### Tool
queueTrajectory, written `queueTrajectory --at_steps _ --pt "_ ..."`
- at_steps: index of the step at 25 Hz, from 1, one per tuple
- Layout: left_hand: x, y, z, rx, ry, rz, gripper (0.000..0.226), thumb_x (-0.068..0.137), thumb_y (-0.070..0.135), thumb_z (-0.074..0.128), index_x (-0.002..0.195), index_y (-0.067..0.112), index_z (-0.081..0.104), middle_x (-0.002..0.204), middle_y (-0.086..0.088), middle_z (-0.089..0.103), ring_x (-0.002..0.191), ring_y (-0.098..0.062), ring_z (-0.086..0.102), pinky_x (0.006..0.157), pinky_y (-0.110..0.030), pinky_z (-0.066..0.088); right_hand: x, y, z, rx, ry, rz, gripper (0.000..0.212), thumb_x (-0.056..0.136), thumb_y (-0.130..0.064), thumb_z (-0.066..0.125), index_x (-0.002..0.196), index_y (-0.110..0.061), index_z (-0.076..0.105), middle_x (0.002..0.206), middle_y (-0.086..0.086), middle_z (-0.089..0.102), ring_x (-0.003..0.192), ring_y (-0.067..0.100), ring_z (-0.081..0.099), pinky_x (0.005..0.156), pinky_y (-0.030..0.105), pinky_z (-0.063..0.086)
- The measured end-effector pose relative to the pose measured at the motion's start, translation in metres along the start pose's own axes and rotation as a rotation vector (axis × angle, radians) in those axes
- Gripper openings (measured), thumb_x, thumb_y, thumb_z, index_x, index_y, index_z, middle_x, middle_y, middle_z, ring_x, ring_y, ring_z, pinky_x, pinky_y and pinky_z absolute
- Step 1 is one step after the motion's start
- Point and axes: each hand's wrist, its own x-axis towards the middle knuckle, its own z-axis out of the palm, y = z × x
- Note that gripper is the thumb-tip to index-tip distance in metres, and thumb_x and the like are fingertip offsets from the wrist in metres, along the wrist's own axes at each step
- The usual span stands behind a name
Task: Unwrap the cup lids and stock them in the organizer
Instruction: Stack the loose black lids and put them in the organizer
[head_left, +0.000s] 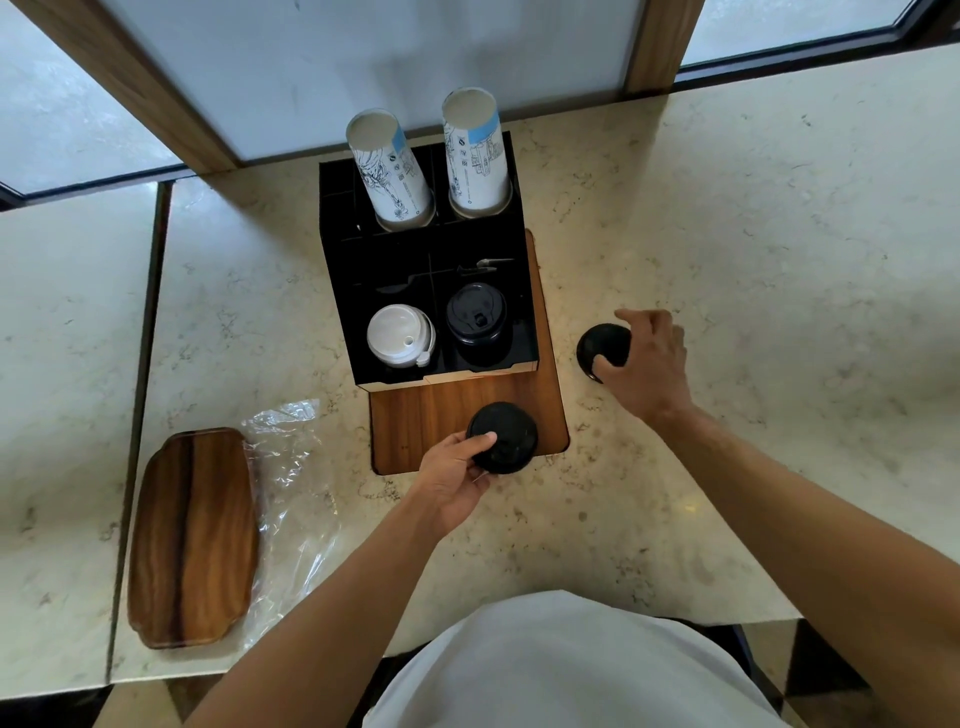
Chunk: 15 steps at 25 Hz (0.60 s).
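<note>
Marble counter carries a wooden board with the black organizer on its far end. Two cup stacks fill its back slots; white lids sit front-left, black lids front-right. Left lies a tray beside clear wrap. The left hand grips a lid stack over the board; the right hand grasps another lid on the counter.

Black organizer held white lids, black lids, blue-banded line-drawn cups; beside it, cream veined marble counter.
</note>
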Motion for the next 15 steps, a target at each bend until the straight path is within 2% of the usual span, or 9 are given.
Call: queueTrajectory --at_steps 2,4,6,9,12,15 --pt "-0.001 0.003 -0.002 0.011 -0.017 -0.006 0.036 0.086 0.006 0.077 0.12 0.007 0.065 0.118 -0.016 0.074 0.112 -0.03 0.068 0.091 -0.041 0.06 0.016 0.006 0.002 -0.111 -0.097 0.037 0.088 0.073 -0.04 0.078 0.147 -0.022 0.034 0.143 0.012 0.036 0.132 0.035 0.036 0.11 0.05 0.034" --pt "-0.003 0.002 -0.002 0.043 -0.054 -0.018 0.035 0.088 0.009 0.076 0.121 0.007 0.065 0.109 -0.012 0.079 0.107 -0.028 0.071 0.082 -0.037 0.063 0.022 0.011 0.009 -0.174 -0.149 0.039 0.099 0.069 -0.046 0.081 0.149 -0.023 0.029 0.147 0.013 0.033 0.134 0.037 0.034 0.11 0.051 0.033" --pt "-0.006 0.002 -0.001 0.06 -0.07 -0.029 0.033 0.092 0.012 0.073 0.123 0.005 0.064 0.102 -0.009 0.08 0.102 -0.026 0.073 0.071 -0.032 0.063 0.021 0.014 0.018 -0.216 -0.177 0.046 0.098 0.069 -0.046 0.082 0.149 -0.023 0.031 0.147 0.013 0.035 0.133 0.038 0.035 0.109 0.051 0.034" --pt "-0.006 0.003 0.0 0.052 -0.06 -0.037 0.029 0.096 0.017 0.068 0.122 0.005 0.065 0.102 -0.01 0.08 0.107 -0.028 0.07 0.065 -0.03 0.061 0.014 0.018 0.022 -0.177 -0.137 0.037 0.089 0.073 -0.038 0.08 0.149 -0.021 0.036 0.145 0.012 0.04 0.131 0.035 0.037 0.109 0.05 0.036" --pt "-0.004 0.007 0.001 0.041 -0.052 -0.049 0.025 0.098 0.021 0.064 0.119 0.008 0.069 0.103 -0.01 0.08 0.113 -0.03 0.067 0.08 -0.037 0.059 -0.003 0.013 0.017 0.066 -0.057 -0.011 0.089 0.073 -0.037 0.082 0.148 -0.023 0.036 0.143 0.007 0.043 0.129 0.028 0.038 0.105 0.04 0.041" --pt "-0.002 0.008 0.001 0.041 -0.059 -0.054 0.025 0.099 0.022 0.062 0.118 0.009 0.07 0.102 -0.012 0.08 0.114 -0.032 0.065 0.094 -0.042 0.053 -0.031 -0.007 0.013 0.247 -0.122 -0.112 0.089 0.069 -0.048 0.079 0.144 -0.033 0.034 0.137 -0.004 0.043 0.123 0.015 0.038 0.095 0.025 0.038"
